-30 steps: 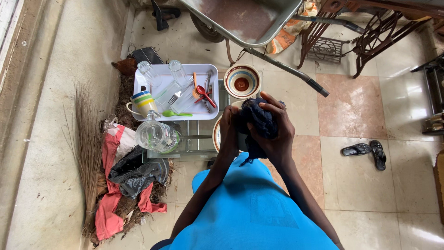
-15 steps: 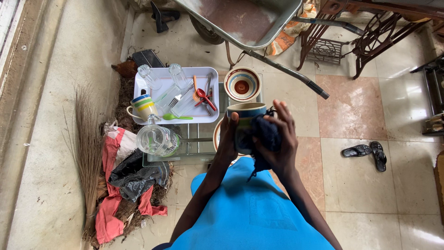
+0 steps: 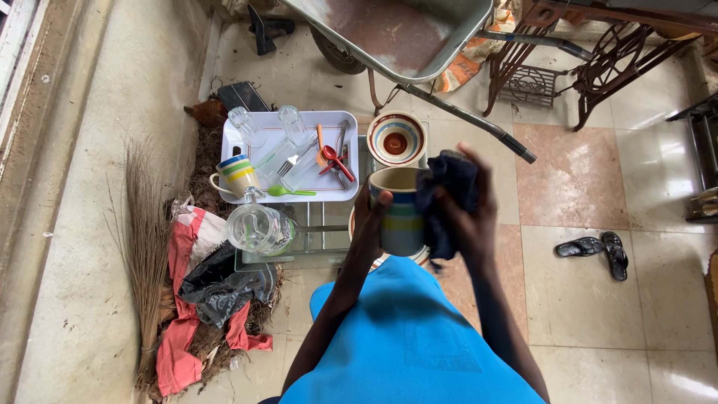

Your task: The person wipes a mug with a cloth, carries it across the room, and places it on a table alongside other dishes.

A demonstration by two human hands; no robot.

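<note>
1. Ceramic, by the look of it: the mug, cream with blue, yellow and green bands, is held up in front of the person's chest, above the near edge of the glass table and clear of it.
2. The left hand is clamped on the mug's left wall, thumb showing on the near side, mouth tilted upward.
3. The right hand is closed on a dark blue cloth, which is pressed against the mug's right side and rim; this hand is motion-blurred.
4. Handling, as a judgement: the mug is stiff, moderately heavy for its kind and breakable on the tiled floor. If damp, its glaze would be slippery, so a full wrap round the body is safer than fingertips at the rim. No handle can be made out from this view.
5. The cloth is soft and limp; it bunches to whatever it covers and adds grip.
6. Just under the mug, a plate's edge shows on the table's right side.
7. At the far right corner stands a striped bowl.
8. The white tray on the far left carries two tumblers, cutlery and a second striped mug at its near left corner.
9. A glass jug lies at the table's left edge.
</note>
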